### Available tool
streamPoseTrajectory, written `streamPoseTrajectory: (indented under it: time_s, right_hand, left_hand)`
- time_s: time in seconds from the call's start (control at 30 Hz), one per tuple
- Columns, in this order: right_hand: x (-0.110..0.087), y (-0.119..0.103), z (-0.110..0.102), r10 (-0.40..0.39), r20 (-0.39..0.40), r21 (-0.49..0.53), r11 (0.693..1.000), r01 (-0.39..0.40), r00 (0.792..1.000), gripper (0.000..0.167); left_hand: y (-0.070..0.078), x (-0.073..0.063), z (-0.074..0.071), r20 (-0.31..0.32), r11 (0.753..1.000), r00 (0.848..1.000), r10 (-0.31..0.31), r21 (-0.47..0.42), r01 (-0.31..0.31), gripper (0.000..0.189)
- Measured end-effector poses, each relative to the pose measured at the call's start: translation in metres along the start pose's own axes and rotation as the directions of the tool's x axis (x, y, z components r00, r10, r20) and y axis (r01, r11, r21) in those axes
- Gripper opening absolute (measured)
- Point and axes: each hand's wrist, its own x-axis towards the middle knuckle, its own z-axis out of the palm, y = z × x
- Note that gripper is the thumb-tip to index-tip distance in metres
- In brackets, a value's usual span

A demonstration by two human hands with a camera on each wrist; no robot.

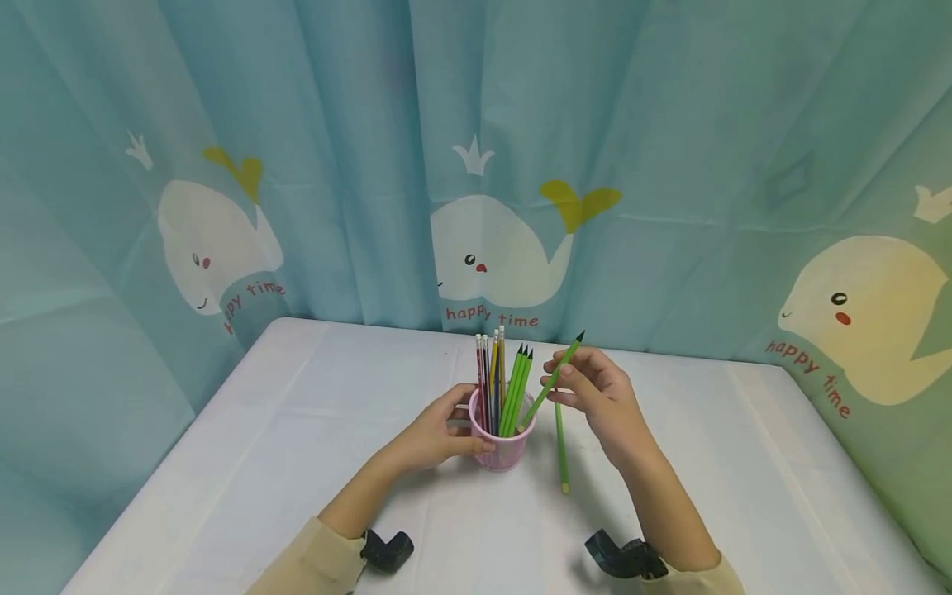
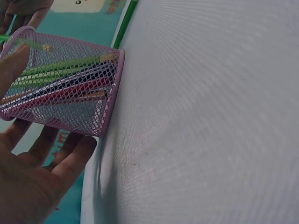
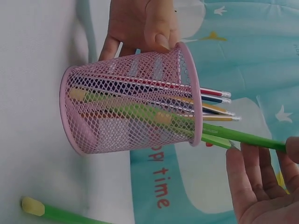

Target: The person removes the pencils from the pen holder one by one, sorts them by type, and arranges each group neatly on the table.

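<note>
My left hand (image 1: 431, 434) grips a pink mesh pencil cup (image 1: 502, 456), its thumb near the front rim and its fingers along the left side. The cup stands upright on the table. Inside are several green pencils (image 1: 516, 397) with dark points up, and several eraser-topped pencils (image 1: 488, 372) in other colours. On the cup's right, my right hand (image 1: 606, 405) pinches another green pencil (image 1: 537, 403), tilted with its dark point up and right. In the right wrist view that pencil's pale lower end (image 3: 163, 117) shows through the mesh, inside the cup.
One more green pencil (image 1: 561, 454) lies on the white table (image 1: 312, 413), right of the cup and partly under the right hand. Behind the table's far edge hangs a blue-green curtain (image 1: 357, 165) printed with whales. Both wrists carry black devices (image 1: 623, 558).
</note>
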Motion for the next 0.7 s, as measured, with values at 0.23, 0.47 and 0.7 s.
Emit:
streamPoseTrajectory:
  time_s: [0.23,0.47,0.7]
  right_hand:
    - [0.000,-0.004,0.000,0.013,-0.047,0.039,0.999,-0.011,0.999,0.026]
    - [0.000,-0.007,-0.002,0.025,-0.054,0.081,0.996,-0.021,0.998,0.024]
    - [0.000,-0.011,-0.005,0.028,-0.060,0.103,0.994,-0.021,0.998,0.026]
  left_hand:
    - [0.000,0.000,0.000,-0.006,1.000,1.000,-0.007,0.007,0.007,0.076]
    - [-0.002,0.001,0.000,-0.003,1.000,1.000,-0.006,0.013,0.006,0.075]
    - [-0.002,0.001,0.000,-0.009,1.000,1.000,-0.013,0.016,0.013,0.075]
